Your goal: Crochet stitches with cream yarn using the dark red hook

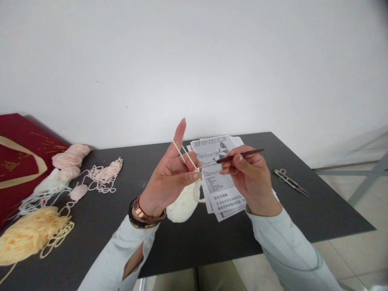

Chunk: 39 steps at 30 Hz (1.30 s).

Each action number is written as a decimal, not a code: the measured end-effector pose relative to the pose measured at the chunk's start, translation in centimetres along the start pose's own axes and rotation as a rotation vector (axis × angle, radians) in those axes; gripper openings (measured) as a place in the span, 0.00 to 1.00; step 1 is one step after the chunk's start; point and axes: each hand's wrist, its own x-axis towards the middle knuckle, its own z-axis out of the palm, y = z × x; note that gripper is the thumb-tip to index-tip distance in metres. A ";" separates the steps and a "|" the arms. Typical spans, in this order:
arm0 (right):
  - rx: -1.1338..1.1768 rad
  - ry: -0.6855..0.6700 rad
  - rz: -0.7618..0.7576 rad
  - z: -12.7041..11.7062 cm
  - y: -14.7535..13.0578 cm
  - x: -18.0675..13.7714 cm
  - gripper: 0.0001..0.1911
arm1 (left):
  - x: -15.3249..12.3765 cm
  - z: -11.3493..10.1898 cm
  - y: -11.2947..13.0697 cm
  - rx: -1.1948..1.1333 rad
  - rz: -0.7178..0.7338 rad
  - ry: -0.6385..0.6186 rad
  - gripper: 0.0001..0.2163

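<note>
Nearest, on the bench (pixel 194 246), a ball of white yarn (pixel 182 205) sits low beneath the left hand (pixel 169 176), partly covered by it; whether they touch, I cannot tell. The left hand has thumb and middle finger closed on the white strand (pixel 188 159), which loops up around the raised, outstretched index finger. To its right, the right hand (pixel 251 178) grips a hook (pixel 247 154) by its dark handle, pen-fashion, fingers curled in. The thin shaft points at the left fingertips, so the pinched yarn lies between the two hands; the hook's tip is too small to make out. Under and beyond them are printed sheets (pixel 224 198). Scissors (pixel 291 184) lie well apart, right of the right hand.
</note>
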 end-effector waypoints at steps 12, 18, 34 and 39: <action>-0.048 -0.138 -0.120 -0.4 -0.6 0.2 0.06 | 0.2 -0.1 -0.2 -0.148 -0.098 -0.090 0.43; -0.059 -0.160 -0.189 -0.3 -0.7 0.0 0.04 | 0.0 -0.4 0.0 -0.153 -0.128 -0.146 0.44; 0.097 -0.008 -0.047 1.8 1.4 -0.4 0.05 | 0.3 0.5 -0.6 0.190 0.158 0.004 0.44; 0.038 0.020 -0.043 1.7 1.7 -0.3 0.06 | 0.4 -0.2 -0.3 0.307 0.091 0.027 0.40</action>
